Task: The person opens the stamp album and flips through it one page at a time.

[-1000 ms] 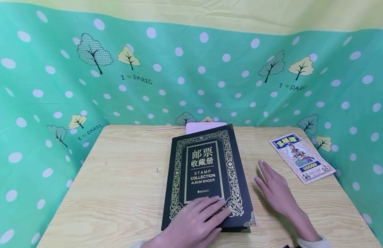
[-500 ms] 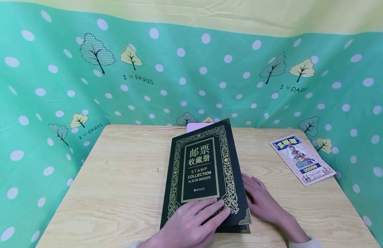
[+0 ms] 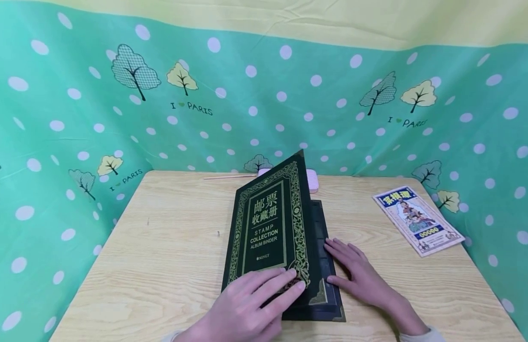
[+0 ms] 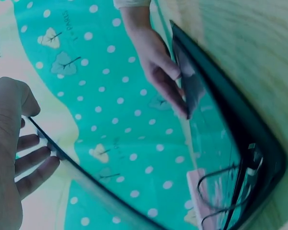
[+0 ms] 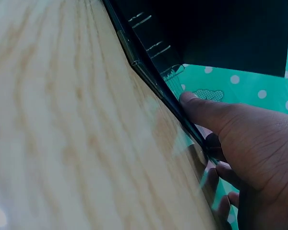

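A dark green stamp album [image 3: 264,228] with gold borders and lettering lies in the middle of the table, its front cover tilted up. My left hand [image 3: 251,304] grips that cover at its near edge, fingers over the outer face; in the left wrist view the thumb of the left hand [image 4: 14,153] meets the cover's edge. My right hand [image 3: 360,275] touches the right side of the album's inside, fingers spread and fairly straight. The right wrist view has the thumb of the right hand [image 5: 249,143] at the pages' edge, beneath the raised cover [image 5: 235,33].
A colourful printed paper [image 3: 417,221] lies at the table's right. Behind the album sit a pink case [image 3: 312,181], partly hidden, and a thin pink stick [image 3: 229,177]. A green dotted curtain [image 3: 229,109] rises along the wooden table's back edge [image 3: 182,174].
My left hand has tilted the album's cover up and leftward, revealing dark pages beneath. My right hand has come left from the table onto the album's right edge.
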A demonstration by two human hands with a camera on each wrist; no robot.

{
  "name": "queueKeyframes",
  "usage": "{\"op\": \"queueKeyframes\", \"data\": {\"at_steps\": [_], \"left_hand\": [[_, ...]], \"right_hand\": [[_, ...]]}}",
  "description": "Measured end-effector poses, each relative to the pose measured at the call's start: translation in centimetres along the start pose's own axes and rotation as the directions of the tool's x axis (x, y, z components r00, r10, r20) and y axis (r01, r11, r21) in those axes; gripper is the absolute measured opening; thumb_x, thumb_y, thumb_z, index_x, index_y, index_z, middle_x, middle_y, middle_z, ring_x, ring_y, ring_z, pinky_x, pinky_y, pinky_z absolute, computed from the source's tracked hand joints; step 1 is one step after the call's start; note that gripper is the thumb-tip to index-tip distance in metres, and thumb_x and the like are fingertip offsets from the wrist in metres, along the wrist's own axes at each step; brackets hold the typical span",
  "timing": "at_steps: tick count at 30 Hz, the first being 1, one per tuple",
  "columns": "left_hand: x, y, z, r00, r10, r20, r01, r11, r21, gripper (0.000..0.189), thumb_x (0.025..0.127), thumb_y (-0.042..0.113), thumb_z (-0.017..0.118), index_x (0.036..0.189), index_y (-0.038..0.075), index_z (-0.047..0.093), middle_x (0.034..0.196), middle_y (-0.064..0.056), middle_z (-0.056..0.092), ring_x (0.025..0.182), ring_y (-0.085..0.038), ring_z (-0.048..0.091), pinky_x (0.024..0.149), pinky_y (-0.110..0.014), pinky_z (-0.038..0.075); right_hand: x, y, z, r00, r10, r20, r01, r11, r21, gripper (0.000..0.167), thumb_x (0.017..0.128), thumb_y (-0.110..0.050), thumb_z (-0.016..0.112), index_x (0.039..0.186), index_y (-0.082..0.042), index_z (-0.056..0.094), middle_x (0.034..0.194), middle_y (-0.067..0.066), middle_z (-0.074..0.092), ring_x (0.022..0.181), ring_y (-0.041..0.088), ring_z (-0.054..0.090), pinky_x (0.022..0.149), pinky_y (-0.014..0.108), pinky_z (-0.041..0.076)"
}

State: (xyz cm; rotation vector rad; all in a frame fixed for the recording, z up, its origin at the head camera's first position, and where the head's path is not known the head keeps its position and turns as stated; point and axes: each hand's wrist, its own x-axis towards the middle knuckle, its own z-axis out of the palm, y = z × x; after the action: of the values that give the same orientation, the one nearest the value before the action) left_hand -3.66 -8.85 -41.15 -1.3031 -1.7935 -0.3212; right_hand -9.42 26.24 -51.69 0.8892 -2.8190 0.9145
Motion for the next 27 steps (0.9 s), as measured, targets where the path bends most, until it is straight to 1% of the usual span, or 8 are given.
{"op": "queueKeyframes", "data": {"at_steps": [4,6,10,13,17,22,25,27], "left_hand": [[0.3,-0.6,-0.9,1.000,0.014,0.006,-0.014,1.000,-0.010,0.056,0.095,0.018,0.050,0.145,0.003,0.070,0.141,-0.019,0.072,0.126,-0.028,0.073,0.095,-0.030,0.063],[0.5,-0.8,-1.4,1.000,0.021,0.005,-0.021,0.999,-0.028,0.058,0.094,0.017,0.049,0.146,0.001,0.069,0.144,-0.020,0.071,0.130,-0.031,0.071,0.098,-0.031,0.062],[0.8,-1.5,-2.0,0.999,0.048,0.001,-0.047,0.997,-0.059,0.059,0.094,0.013,0.044,0.147,-0.003,0.066,0.147,-0.021,0.069,0.137,-0.037,0.066,0.106,-0.040,0.058],[0.8,-1.6,-2.3,1.000,0.015,0.024,-0.012,0.994,-0.113,0.059,0.096,0.012,0.041,0.149,-0.003,0.063,0.153,-0.020,0.065,0.143,-0.039,0.061,0.115,-0.048,0.052],[0.8,-1.5,-2.6,0.998,-0.039,0.049,0.047,0.984,-0.170,0.060,0.098,0.012,0.039,0.152,0.000,0.061,0.159,-0.016,0.062,0.149,-0.038,0.056,0.120,-0.055,0.044],[0.8,-1.8,-2.8,0.999,-0.054,0.005,0.054,0.983,-0.176,0.058,0.097,0.013,0.041,0.148,0.001,0.065,0.153,-0.014,0.064,0.142,-0.037,0.055,0.119,-0.059,0.043],[0.9,-1.9,-3.1,0.995,-0.089,-0.045,0.078,0.977,-0.199,0.049,0.102,0.018,0.046,0.143,0.001,0.068,0.148,-0.014,0.067,0.137,-0.037,0.058,0.119,-0.057,0.043],[1.0,-2.1,-3.2,0.990,-0.101,-0.103,0.078,0.976,-0.205,0.043,0.106,0.022,0.050,0.137,-0.001,0.070,0.142,-0.016,0.070,0.131,-0.038,0.062,0.117,-0.056,0.045]], "right_hand": [[0.0,-0.1,-0.1,0.999,0.034,0.020,-0.034,0.999,0.015,0.077,0.102,-0.039,0.082,0.166,-0.007,0.052,0.174,0.013,0.045,0.161,0.046,0.036,0.133,0.024,0.001],[0.0,-0.1,-0.1,0.998,0.055,0.033,-0.055,0.998,0.017,0.077,0.102,-0.041,0.081,0.166,-0.008,0.052,0.175,0.011,0.045,0.162,0.045,0.035,0.135,0.028,0.003],[0.1,-0.2,-0.1,0.994,0.097,0.060,-0.098,0.995,0.018,0.078,0.102,-0.044,0.080,0.167,-0.012,0.051,0.176,0.008,0.043,0.164,0.042,0.033,0.136,0.050,0.012],[0.3,-0.3,-0.1,0.991,0.114,0.073,-0.116,0.993,0.015,0.079,0.102,-0.046,0.080,0.167,-0.013,0.051,0.176,0.008,0.042,0.164,0.042,0.033,0.132,0.063,0.017],[0.3,-0.3,0.0,0.989,0.122,0.080,-0.123,0.992,0.012,0.079,0.102,-0.048,0.079,0.168,-0.013,0.051,0.176,0.008,0.042,0.165,0.042,0.032,0.130,0.066,0.018],[0.3,-0.2,0.0,0.989,0.121,0.080,-0.122,0.993,0.004,0.079,0.103,-0.048,0.078,0.168,-0.013,0.050,0.177,0.007,0.042,0.165,0.041,0.032,0.133,0.061,0.016],[0.3,-0.2,0.1,0.991,0.109,0.076,-0.109,0.994,-0.003,0.079,0.103,-0.047,0.079,0.168,-0.012,0.050,0.177,0.008,0.042,0.164,0.041,0.033,0.137,0.046,0.009],[0.2,-0.1,0.0,0.993,0.098,0.072,-0.098,0.995,-0.007,0.079,0.103,-0.046,0.079,0.168,-0.011,0.050,0.176,0.009,0.042,0.164,0.042,0.033,0.137,0.034,0.004]]}}
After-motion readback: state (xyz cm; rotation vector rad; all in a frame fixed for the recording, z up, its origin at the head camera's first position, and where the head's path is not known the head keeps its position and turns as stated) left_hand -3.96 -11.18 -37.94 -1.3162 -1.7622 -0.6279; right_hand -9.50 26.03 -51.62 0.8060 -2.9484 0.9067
